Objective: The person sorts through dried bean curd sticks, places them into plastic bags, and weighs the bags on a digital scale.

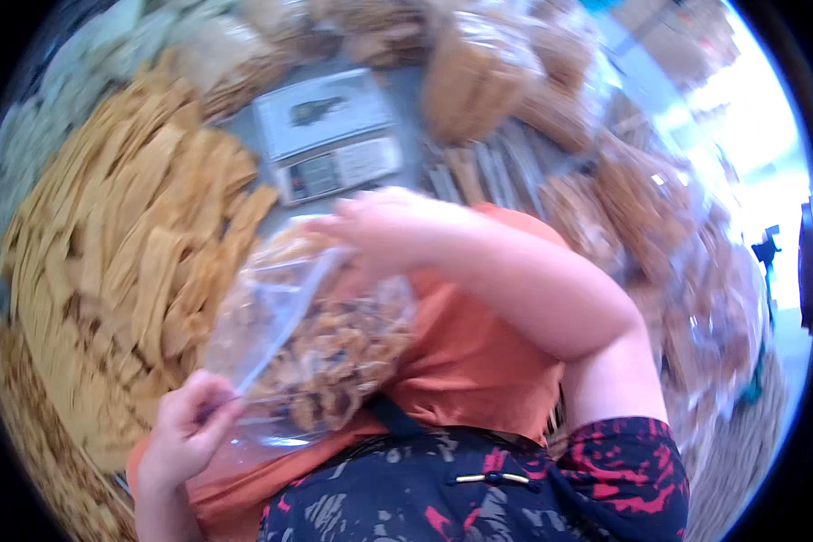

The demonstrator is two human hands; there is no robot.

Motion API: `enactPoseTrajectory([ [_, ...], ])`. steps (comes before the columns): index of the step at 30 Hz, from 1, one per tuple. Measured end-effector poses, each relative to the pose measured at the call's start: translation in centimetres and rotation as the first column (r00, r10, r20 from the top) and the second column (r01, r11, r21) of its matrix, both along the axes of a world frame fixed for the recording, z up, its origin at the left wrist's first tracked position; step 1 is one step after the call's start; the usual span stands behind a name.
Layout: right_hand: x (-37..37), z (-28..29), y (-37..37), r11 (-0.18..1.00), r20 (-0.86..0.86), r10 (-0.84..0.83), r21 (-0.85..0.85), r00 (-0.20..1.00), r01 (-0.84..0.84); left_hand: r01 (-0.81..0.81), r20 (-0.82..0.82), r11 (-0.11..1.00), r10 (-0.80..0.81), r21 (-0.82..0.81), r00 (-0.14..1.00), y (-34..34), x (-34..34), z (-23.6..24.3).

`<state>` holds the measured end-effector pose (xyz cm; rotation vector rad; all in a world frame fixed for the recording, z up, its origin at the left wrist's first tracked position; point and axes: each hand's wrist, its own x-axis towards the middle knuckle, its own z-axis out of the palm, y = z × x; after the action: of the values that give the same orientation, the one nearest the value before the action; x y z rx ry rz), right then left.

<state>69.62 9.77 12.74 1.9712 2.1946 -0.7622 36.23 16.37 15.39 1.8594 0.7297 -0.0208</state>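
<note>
A clear plastic zip bag (pixel 289 316) of brown, chunky dried pieces (pixel 339 352) leans against my orange clothing, its pale seal strip slanting across it. My left hand (pixel 192 426) pinches the bag's lower left corner between thumb and fingers. Across at the top end of the seal, my right hand (pixel 379 230) has its fingers bent on the bag's edge; motion blurs them. Just beyond that hand stands a digital scale (pixel 330 131) with a light platform, a dark grey object (pixel 316 110) showing on it.
A broad heap of yellow dried strips (pixel 140 208) spreads on the left, touching the bag's side. Bagged tan goods (pixel 479 77) stand at the back, and more clear bags (pixel 646 199) pile up on the right. Thin upright sticks or packets (pixel 497 172) sit beyond my right forearm.
</note>
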Motion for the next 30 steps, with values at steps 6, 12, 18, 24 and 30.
enactPoseTrajectory([
  [6, -0.5, -2.4, -1.5, 0.974, -0.162, -0.077, 0.198, 0.984, 0.108, -0.214, 0.103, 0.951, 0.241, -0.222, 0.965, 0.1, 1.8, 0.8],
  [12, -4.7, 2.8, -3.8, 0.527, -0.143, -0.091, 0.833, 0.986, 0.17, -0.266, 0.289, 0.959, 0.283, -0.098, 0.914, 0.6, 2.6, 0.5],
  [18, -15.9, -1.4, -9.9, 0.792, -0.465, 0.123, 0.578, 0.877, 0.196, -0.227, 0.275, 0.79, 0.443, -0.569, 0.853, -2.4, 5.5, 0.1],
  [24, -15.7, -1.0, -10.1, 0.869, -0.468, -0.085, 0.398, 0.88, 0.295, -0.332, 0.176, 0.674, 0.568, -0.66, 0.804, -3.3, 6.9, -1.9],
  [30, -14.7, -3.1, -8.8, 0.728, -0.455, -0.192, 0.529, 0.87, 0.437, -0.333, 0.181, 0.68, 0.568, -0.654, 0.803, -2.1, 7.9, -1.5],
])
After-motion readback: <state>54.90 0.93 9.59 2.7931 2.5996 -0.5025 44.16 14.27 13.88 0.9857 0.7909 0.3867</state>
